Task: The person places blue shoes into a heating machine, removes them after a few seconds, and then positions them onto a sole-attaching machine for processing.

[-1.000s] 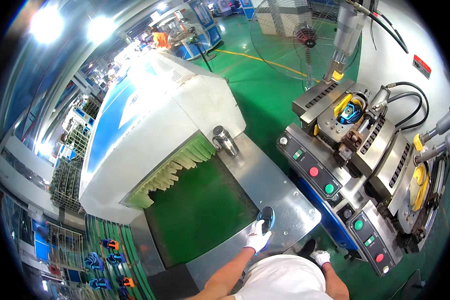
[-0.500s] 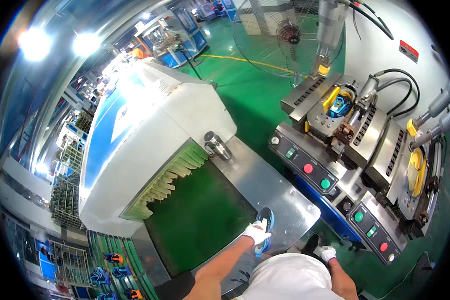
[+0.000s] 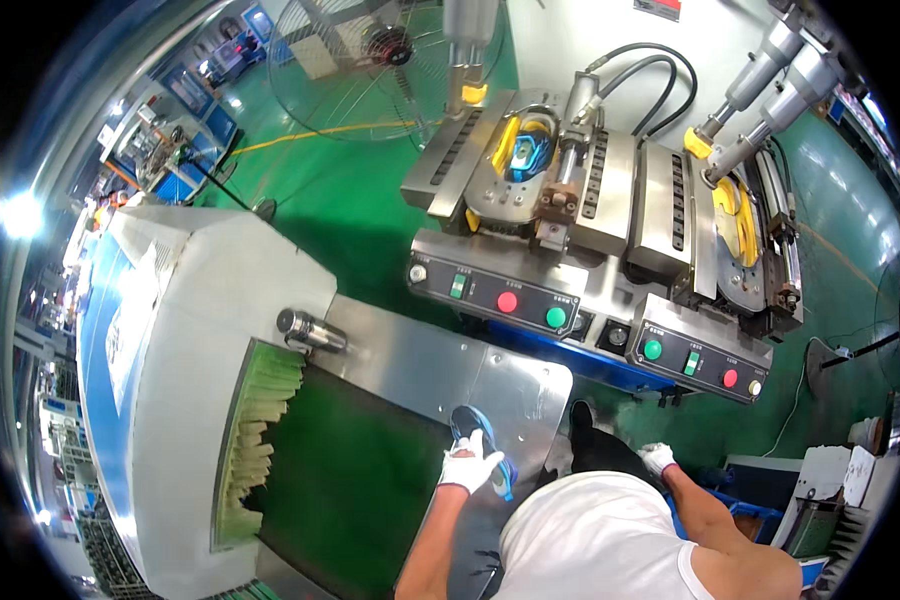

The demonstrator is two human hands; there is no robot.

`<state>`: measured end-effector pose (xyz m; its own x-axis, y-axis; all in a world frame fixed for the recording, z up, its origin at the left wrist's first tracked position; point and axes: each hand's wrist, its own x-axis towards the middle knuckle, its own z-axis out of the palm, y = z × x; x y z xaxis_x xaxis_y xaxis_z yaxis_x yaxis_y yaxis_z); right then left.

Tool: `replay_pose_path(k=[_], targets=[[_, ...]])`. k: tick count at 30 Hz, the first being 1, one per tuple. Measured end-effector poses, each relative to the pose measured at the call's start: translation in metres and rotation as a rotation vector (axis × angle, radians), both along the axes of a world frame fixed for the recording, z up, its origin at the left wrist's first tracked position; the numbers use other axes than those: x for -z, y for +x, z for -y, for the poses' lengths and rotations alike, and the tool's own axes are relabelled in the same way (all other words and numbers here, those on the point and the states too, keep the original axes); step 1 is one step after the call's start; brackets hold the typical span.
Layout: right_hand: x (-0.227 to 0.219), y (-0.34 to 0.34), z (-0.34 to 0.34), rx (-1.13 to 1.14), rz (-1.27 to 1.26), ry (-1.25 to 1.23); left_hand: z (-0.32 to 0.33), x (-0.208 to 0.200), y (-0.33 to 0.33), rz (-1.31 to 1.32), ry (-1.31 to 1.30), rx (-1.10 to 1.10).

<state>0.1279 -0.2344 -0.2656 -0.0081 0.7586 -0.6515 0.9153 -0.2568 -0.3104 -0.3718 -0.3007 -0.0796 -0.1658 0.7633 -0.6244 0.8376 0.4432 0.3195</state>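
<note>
My left hand [image 3: 470,470], in a white glove, grips a blue and dark shoe upper [image 3: 468,420] at the metal ledge [image 3: 400,347] of the green conveyor. Its fingers lie across the middle of the upper, with the thumb to the right. My right hand [image 3: 657,458], gloved too, hangs by my right leg with its fingers curled and nothing visible in them. Ahead of me, a two-station press holds another blue shoe upper [image 3: 530,155] beside a yellow pad [image 3: 506,145] in its left station. Yellow pads [image 3: 735,225] show in the right station, with no upper visible there.
A steel flask [image 3: 312,331] lies on the ledge beside the white machine housing [image 3: 210,290] with its green bristle curtain [image 3: 253,430]. Button panels [image 3: 495,290] line the press front. A large fan [image 3: 385,50] stands behind. Bins and racks [image 3: 810,500] are at the right.
My view has turned right, so the press now sits nearer the middle and the conveyor racks have mostly left the picture. My left hand stays on the shoe upper.
</note>
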Motion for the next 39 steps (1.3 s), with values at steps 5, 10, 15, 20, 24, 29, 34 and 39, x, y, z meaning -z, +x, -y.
replay_pose_path(k=[5, 10, 15, 20, 24, 29, 34, 39], targets=[[0.042, 0.000, 0.009, -0.285, 0.041, 0.093, -0.052, -0.052, -0.020, 0.036, 0.313, -0.156], [0.141, 0.030, -0.006, -0.470, 0.128, 0.041, -0.180, -0.113, -0.027, 0.165, 0.838, -0.162], [0.150, 0.029, -0.013, -0.504, 0.067, 0.088, -0.349, -0.167, -0.022, 0.066, 1.041, 0.027], [0.101, 0.032, -0.025, -0.407, 0.123, 0.135, -0.506, -0.138, -0.034, 0.060, 0.933, -0.039], [0.105, 0.044, 0.003, -0.297, 0.208, 0.473, -0.592, -0.112, -0.008, -0.090, 0.881, -0.084], [0.109, 0.071, 0.029, -0.349, 0.169, 0.110, -0.626, -0.107, -0.004, -0.327, 0.590, -0.103], [0.167, 0.101, 0.026, -0.426, 0.210, 0.131, -0.606, -0.177, -0.021, -0.191, 0.733, -0.154], [0.161, 0.073, -0.051, -0.635, 0.200, 0.271, -0.480, -0.245, -0.013, 0.103, 1.044, -0.242]])
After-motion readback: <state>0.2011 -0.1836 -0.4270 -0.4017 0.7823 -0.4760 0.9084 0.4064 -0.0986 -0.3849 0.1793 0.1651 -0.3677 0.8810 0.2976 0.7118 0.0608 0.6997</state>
